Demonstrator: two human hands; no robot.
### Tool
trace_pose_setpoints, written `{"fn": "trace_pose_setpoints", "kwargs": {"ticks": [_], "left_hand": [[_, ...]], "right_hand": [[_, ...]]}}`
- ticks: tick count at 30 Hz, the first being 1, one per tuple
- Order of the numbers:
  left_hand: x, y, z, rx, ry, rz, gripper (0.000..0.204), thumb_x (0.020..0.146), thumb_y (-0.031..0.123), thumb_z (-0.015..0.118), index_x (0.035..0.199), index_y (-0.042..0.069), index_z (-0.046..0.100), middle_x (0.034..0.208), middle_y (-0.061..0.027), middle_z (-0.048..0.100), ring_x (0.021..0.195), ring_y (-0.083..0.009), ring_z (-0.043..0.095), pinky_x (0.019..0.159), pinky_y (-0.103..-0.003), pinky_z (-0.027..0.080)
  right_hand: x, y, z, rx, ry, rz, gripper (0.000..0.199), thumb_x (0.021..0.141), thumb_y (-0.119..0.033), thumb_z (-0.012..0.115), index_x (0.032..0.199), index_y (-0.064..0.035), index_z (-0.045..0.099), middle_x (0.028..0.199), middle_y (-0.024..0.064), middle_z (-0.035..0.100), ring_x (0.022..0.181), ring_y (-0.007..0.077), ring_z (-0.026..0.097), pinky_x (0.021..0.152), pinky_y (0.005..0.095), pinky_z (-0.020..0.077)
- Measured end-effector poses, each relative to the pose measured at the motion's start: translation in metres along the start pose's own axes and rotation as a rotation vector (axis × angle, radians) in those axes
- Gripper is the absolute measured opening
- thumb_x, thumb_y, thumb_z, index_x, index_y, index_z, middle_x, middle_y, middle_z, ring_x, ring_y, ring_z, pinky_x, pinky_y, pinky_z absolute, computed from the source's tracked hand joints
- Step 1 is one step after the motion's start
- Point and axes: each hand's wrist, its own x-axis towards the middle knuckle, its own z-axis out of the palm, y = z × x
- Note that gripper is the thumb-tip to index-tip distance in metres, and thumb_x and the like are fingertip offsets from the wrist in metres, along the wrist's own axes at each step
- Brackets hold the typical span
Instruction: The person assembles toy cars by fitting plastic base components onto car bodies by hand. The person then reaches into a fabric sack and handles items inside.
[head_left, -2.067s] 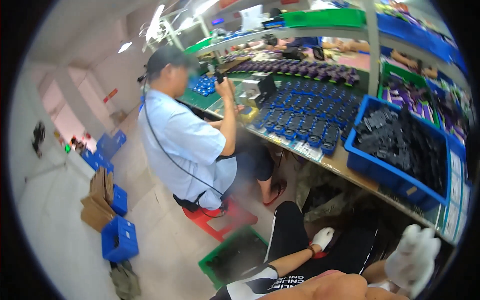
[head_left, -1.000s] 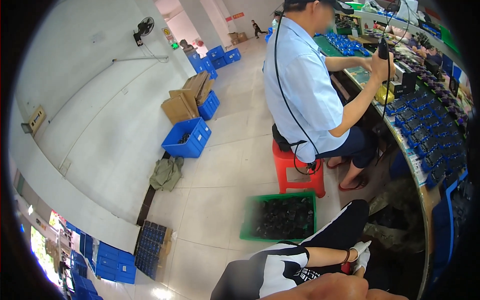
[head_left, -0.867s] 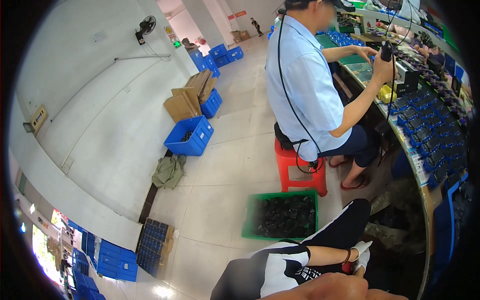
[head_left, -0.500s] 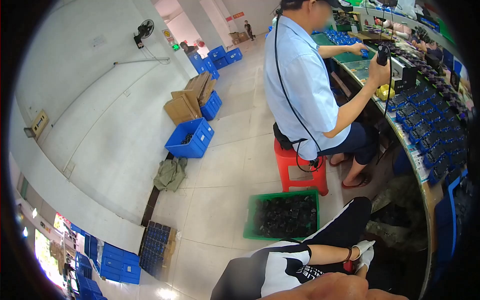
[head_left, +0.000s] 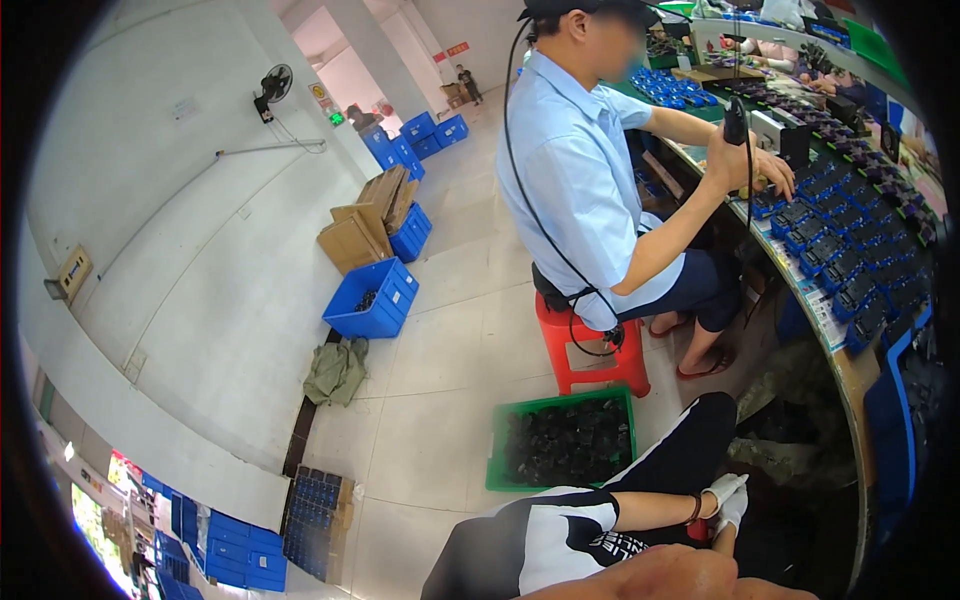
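My left hand (head_left: 722, 488), in a white glove with a bracelet at its wrist, lies low over my lap. Against it rests my right hand (head_left: 735, 508), also white-gloved. Their fingers are pressed together, and nothing shows in them. Black-and-white trousers (head_left: 690, 425) cover my leg beside them. Ahead, a person in a light-blue shirt (head_left: 570, 150) sits on a red stool (head_left: 560, 355). That person grips a black, corded handheld tool (head_left: 736, 122) in one hand. Their other hand (head_left: 772, 175) is over blue-and-black parts (head_left: 815, 240) rowed along the bench.
A green crate (head_left: 493, 470) of black pieces stands on the floor before my leg. Blue bins (head_left: 400, 300), flattened cardboard (head_left: 350, 240) and a green-grey cloth (head_left: 335, 375) lie along the wall. The bench edge (head_left: 845, 355) curves down my right side, with a blue bin (head_left: 890, 420) there.
The view has shifted slightly. The seated person's far hand has come from the back of the bench to the rowed parts, and the tool is tilted nearer them. My hands stay together.
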Motion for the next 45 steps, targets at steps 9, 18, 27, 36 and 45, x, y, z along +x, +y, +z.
{"fn": "trace_pose_setpoints", "kwargs": {"ticks": [9, 18, 27, 36, 45], "left_hand": [[0.013, 0.007, -0.012, 0.149, -0.288, -0.136, 0.042, 0.095, 0.040, 0.047, 0.111, 0.005, 0.063, 0.112, -0.0113, 0.064, 0.106, -0.0251, 0.057, 0.093, -0.033, 0.041], [0.022, -0.024, -0.002, 0.173, -0.452, -0.268, 0.041, 0.092, 0.042, 0.055, 0.111, 0.006, 0.063, 0.111, -0.0086, 0.064, 0.102, -0.0229, 0.059, 0.094, -0.035, 0.043], [0.028, -0.023, -0.003, 0.214, -0.424, -0.293, 0.043, 0.094, 0.041, 0.052, 0.110, 0.003, 0.064, 0.110, -0.0076, 0.064, 0.102, -0.0202, 0.057, 0.091, -0.032, 0.043], [0.061, -0.056, -0.009, 0.117, -0.458, -0.382, 0.041, 0.095, 0.048, 0.046, 0.104, 0.012, 0.064, 0.108, -0.0059, 0.065, 0.100, -0.0231, 0.059, 0.093, -0.036, 0.044], [0.007, -0.011, 0.009, 0.181, -0.361, -0.440, 0.067, 0.090, 0.064, 0.040, 0.125, 0.009, 0.056, 0.128, -0.0072, 0.056, 0.119, -0.0245, 0.050, 0.104, -0.037, 0.035]], "right_hand": [[-0.047, -0.086, 0.008, -0.723, 0.191, -0.025, 0.030, 0.089, -0.026, 0.052, 0.101, -0.0006, 0.063, 0.099, 0.0209, 0.067, 0.094, 0.0366, 0.064, 0.078, 0.0454, 0.0508], [-0.061, -0.102, 0.006, -0.693, 0.230, 0.047, 0.035, 0.086, -0.032, 0.053, 0.107, -0.0071, 0.064, 0.105, 0.0225, 0.065, 0.100, 0.0377, 0.062, 0.086, 0.0469, 0.0486], [-0.065, -0.113, 0.004, -0.661, 0.203, 0.004, 0.038, 0.089, -0.032, 0.046, 0.112, -0.0085, 0.062, 0.111, 0.0187, 0.064, 0.105, 0.0364, 0.060, 0.089, 0.0454, 0.0471], [-0.053, -0.101, 0.004, -0.651, 0.273, -0.018, 0.037, 0.090, -0.033, 0.042, 0.107, -0.0092, 0.065, 0.111, 0.0172, 0.064, 0.105, 0.0354, 0.059, 0.089, 0.0459, 0.0466], [-0.054, -0.098, 0.003, -0.613, 0.276, 0.016, 0.038, 0.090, -0.035, 0.043, 0.107, -0.0091, 0.064, 0.108, 0.0195, 0.064, 0.103, 0.0374, 0.059, 0.088, 0.0472, 0.0461]]}}
